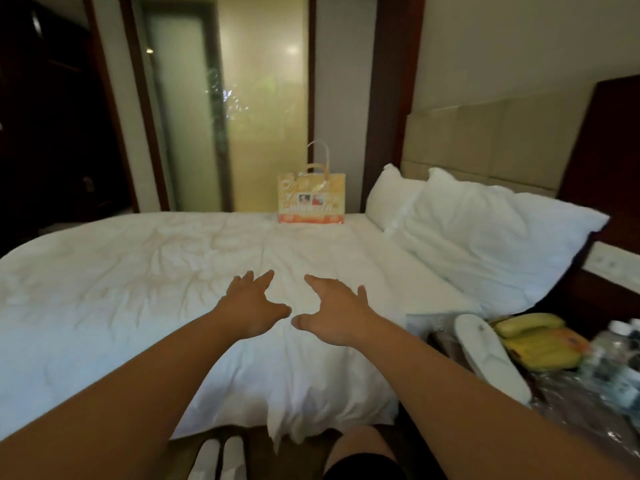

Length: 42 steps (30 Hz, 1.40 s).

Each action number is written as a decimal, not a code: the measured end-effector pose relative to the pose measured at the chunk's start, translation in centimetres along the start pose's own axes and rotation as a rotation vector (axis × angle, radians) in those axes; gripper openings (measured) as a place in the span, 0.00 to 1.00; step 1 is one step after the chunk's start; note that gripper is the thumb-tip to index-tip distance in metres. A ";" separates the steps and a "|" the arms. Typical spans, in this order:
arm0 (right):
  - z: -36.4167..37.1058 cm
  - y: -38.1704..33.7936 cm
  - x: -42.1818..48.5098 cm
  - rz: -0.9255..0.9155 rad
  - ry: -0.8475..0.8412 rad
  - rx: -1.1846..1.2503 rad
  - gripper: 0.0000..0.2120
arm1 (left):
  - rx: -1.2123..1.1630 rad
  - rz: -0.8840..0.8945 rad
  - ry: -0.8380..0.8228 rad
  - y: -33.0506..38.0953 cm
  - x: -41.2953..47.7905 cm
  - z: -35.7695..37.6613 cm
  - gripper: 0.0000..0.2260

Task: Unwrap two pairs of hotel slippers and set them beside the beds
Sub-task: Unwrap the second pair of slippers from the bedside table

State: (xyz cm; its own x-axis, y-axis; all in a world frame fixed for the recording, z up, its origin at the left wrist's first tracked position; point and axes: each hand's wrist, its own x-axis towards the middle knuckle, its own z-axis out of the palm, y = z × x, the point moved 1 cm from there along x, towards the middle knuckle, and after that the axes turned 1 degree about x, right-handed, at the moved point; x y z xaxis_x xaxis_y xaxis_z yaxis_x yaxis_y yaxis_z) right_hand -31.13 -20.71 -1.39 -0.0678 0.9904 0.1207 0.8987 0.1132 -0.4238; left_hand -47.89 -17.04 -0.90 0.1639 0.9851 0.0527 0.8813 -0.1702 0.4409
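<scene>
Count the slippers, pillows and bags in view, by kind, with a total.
Slippers: 3 (two at the bottom edge, one at right)
Pillows: 2
Bag: 1
Total: 6

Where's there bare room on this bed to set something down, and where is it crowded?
The widest bare patch is the duvet left of the left hand, out to the bed's edge. Another lies between the right hand and the yellow bag. Crowded: pillows fill the bed's right end, and beside it a slipper, bananas and bottles lie packed together.
</scene>
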 end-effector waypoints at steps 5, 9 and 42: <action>-5.3 3.7 -3.7 0.076 0.136 0.033 0.41 | -0.003 0.123 0.069 6.8 -0.9 0.1 0.38; -8.6 6.6 -6.2 0.166 0.215 0.041 0.40 | -0.046 0.207 0.056 11.4 -1.2 0.8 0.37; -8.5 34.2 -8.1 0.700 0.321 0.303 0.45 | -0.225 0.446 -0.252 25.3 7.1 21.5 0.34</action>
State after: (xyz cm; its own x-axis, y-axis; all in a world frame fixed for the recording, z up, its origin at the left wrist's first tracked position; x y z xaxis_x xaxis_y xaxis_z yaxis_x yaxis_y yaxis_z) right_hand 3.85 -25.56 -9.29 0.6325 0.7740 -0.0306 0.5279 -0.4596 -0.7142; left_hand -14.90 -14.90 -8.67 0.6241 0.7778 0.0745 0.5904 -0.5319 0.6070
